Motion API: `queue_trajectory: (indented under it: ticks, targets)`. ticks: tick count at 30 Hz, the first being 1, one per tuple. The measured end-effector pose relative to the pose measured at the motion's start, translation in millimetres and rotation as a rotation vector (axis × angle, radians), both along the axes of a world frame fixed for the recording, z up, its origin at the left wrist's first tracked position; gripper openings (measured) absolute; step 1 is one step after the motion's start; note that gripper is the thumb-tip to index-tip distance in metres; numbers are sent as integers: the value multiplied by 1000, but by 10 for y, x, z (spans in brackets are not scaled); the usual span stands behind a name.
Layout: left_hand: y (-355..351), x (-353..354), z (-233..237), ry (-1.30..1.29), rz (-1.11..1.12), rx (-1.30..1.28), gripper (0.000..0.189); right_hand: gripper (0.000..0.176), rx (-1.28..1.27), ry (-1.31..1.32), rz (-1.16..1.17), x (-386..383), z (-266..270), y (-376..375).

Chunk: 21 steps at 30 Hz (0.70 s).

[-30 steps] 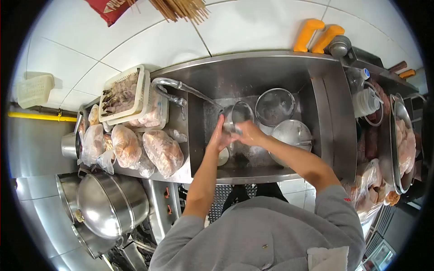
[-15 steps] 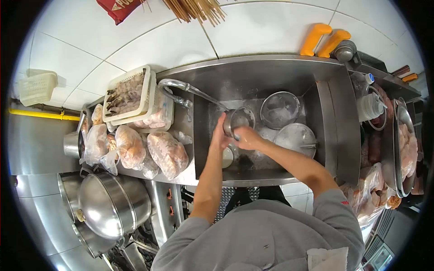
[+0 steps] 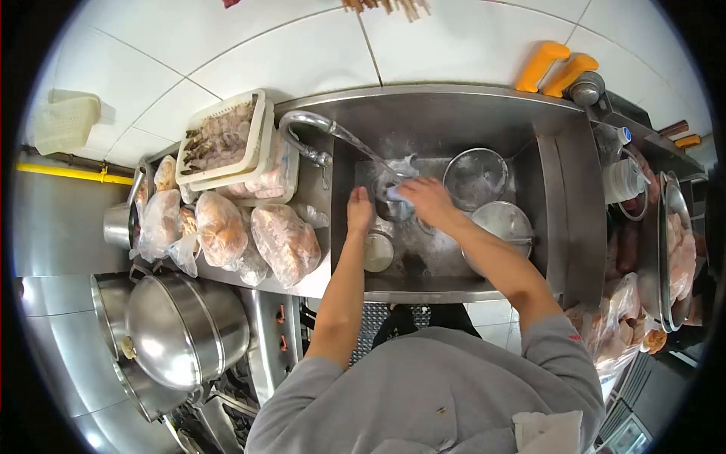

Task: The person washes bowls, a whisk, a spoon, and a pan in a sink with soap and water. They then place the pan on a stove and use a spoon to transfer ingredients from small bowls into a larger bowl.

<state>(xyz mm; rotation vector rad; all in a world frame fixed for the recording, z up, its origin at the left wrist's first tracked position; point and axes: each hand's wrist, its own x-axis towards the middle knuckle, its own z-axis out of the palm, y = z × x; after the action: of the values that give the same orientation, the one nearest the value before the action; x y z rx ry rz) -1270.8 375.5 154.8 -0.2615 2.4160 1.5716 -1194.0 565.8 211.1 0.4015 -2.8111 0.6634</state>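
In the left part of the metal sink (image 3: pixel 454 284), my right hand (image 3: pixel 425 200) is closed on a pale bluish cloth (image 3: pixel 397 194), which may be a sponge. It presses at a round metal bowl (image 3: pixel 383 206) under the faucet (image 3: pixel 333 129). My left hand (image 3: pixel 360 212) is beside the bowl's left side, fingers loosely extended and apparently apart from it. Nearer me lies a small pale round dish (image 3: pixel 377 252). To the right of my right hand rest a round metal strainer (image 3: pixel 476 178) and a metal lid or pan (image 3: pixel 502 228), partly behind my forearm.
Bagged meat (image 3: pixel 283 244) and stacked white baskets of seafood (image 3: pixel 223 140) stand left of the sink. A large metal pot (image 3: pixel 178 333) is at the lower left. Orange-handled tools (image 3: pixel 542 66) lean at the back; trays with raw meat (image 3: pixel 679 257) stand at the right.
The bowl, held up between both hands before, now sits lower in the sink. My left hand has moved slightly left, away from it. The bluish cloth has come into sight in my right hand.
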Motion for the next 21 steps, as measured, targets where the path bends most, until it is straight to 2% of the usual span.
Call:
queue_trajectory:
  ticks: [1,2,5,8,10,11,12,13,15,16,17,19,20,21]
  targets:
    - [-3,24,-36,154,-2,-150,42,46,-27,11,-53,135,164,160]
    - [55,147,229,350,-25,-240,40,51,-79,39,-135,339,293,309]
    - [139,544,390,655,-732,-240,41,61,-100,100,-366,1087,534,818]
    - [91,708,-208,363,-1204,-692,37,52,25,-55,-474,1586,672,998]
    - [223,468,-159,213,-1219,-808,36,45,93,-99,-462,1674,813,953]
    - [272,366,-139,128,-1232,-864,35,42,-24,-99,-425,1602,826,917]
    - [307,240,-246,187,-1050,-717,32,39,-140,-97,-383,1441,834,854]
    - [371,83,-155,153,-945,-617,30,36,-259,-99,-341,1278,834,755]
    - [486,-247,156,82,-769,-407,27,30,-669,-274,-363,784,737,472]
    - [492,-363,288,43,-699,-299,27,25,-781,-243,-327,477,675,303]
    - [473,-387,375,20,-606,-76,26,22,-897,-217,-289,186,657,134]
    - [396,-407,489,-31,-409,360,25,21,-865,-417,-217,-350,834,-62]
    - [320,-455,322,-77,-318,514,23,21,-940,-420,-228,-586,827,-178]
    - [271,-416,386,-169,-219,688,23,21,-1013,-423,-237,-784,816,-274]
